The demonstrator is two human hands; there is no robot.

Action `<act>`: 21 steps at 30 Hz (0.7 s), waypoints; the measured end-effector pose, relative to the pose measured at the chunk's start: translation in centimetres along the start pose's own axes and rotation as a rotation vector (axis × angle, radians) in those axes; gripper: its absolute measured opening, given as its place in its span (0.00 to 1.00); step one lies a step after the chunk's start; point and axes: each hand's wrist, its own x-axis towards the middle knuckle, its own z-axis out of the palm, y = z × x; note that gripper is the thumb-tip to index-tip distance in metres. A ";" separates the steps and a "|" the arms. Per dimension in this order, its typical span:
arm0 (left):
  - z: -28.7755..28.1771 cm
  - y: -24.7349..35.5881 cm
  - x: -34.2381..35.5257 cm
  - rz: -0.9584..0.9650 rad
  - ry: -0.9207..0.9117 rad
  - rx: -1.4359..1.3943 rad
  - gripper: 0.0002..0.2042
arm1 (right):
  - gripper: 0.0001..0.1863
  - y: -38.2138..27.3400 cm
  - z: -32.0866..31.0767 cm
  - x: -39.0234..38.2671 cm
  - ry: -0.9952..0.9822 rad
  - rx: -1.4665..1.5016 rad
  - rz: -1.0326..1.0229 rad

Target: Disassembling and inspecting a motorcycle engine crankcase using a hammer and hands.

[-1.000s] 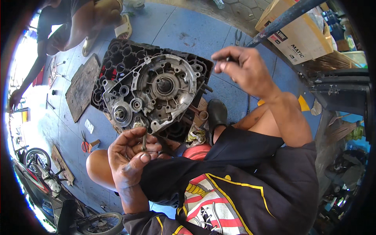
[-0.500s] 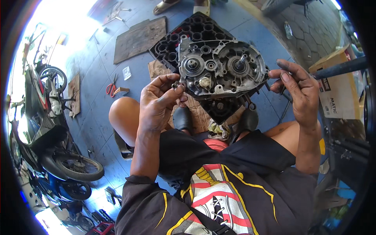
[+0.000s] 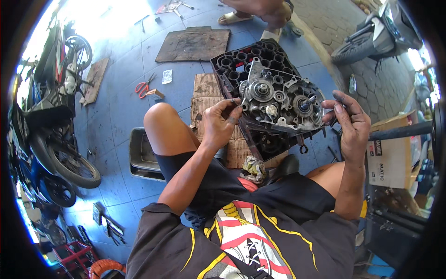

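A grey metal engine crankcase half (image 3: pixel 283 104), with round bearings and a shaft standing up from it, rests on a black crate-like stand (image 3: pixel 227 63) with round sockets. At the case's left edge, my left hand (image 3: pixel 220 122) has thumb and fingers pinched together beside a lug; whatever lies between the tips is too small to make out. My right hand (image 3: pixel 351 122) is at the opposite edge, its thumb pressed toward curled fingers and its index finger raised. Something dark shows by those fingertips, but its kind is unclear. A crumpled rag (image 3: pixel 254 169) lies below the stand.
Flattened cardboard (image 3: pixel 204 86) lies under the stand. Red-handled scissors (image 3: pixel 143 88), a small box (image 3: pixel 155 94) and a grey tray (image 3: pixel 139 153) are at left. Motorcycles (image 3: pixel 69 153) line the left side. Another person (image 3: pixel 258 9) is beyond the stand; a carton (image 3: pixel 390 160) stands right.
The view has shifted, bringing the grey tray and more of the other person into sight. My left fingertips are now at the case's left lug, and my right hand has come closer to its right edge.
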 end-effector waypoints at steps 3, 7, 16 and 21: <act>0.4 0.2 0.1 0.003 0.003 0.006 0.14 | 0.13 -0.2 0.5 0.5 0.024 -0.008 -0.003; 0.3 0.2 0.0 0.096 0.029 0.044 0.20 | 0.13 -0.6 1.3 0.5 0.099 0.014 -0.021; 0.0 1.2 3.5 0.207 0.182 0.029 0.14 | 0.13 -0.3 1.0 0.3 0.132 -0.370 -0.154; 0.7 2.8 7.0 0.245 0.164 0.170 0.13 | 0.16 0.9 1.0 0.2 0.137 -0.247 -0.103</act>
